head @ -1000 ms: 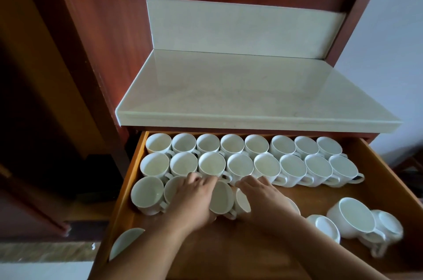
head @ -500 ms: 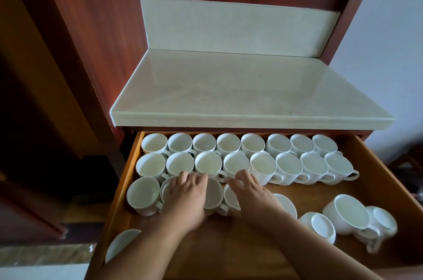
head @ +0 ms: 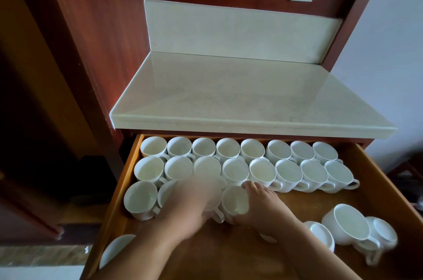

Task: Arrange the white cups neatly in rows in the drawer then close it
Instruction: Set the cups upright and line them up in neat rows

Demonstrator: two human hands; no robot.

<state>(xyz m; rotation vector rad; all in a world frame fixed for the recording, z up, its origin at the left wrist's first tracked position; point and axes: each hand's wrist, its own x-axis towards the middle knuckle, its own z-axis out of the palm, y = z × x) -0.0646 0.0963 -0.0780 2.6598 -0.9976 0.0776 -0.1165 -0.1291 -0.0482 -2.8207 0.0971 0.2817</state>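
Looking down from the head camera, we find the drawer [head: 309, 206] pulled out beneath a pale stone countertop [head: 240, 96]. Two rows of white cups stand upright at its far end: the back row [head: 227, 148] under the counter's edge, and the second row [head: 288, 173] touching it, handles turned toward the right so that neighbours pack closely.

We judge the third row to be the step in hand. Its leftmost cup [head: 140, 197] sits by the left wall, and both hands work just beside it. Our right hand [head: 263, 208] wraps round the side of a third-row cup [head: 235, 202], fingers on its far side, apparently to slide it into line. Our left hand [head: 190, 206] lies over the neighbouring cups, but motion blur hides its fingers, so we cannot tell whether it grips.

At the near right, well apart, lie loose cups [head: 345, 227], some tipped, and another cup [head: 116, 250] sits in the near-left corner. All need placing before the drawer can close.
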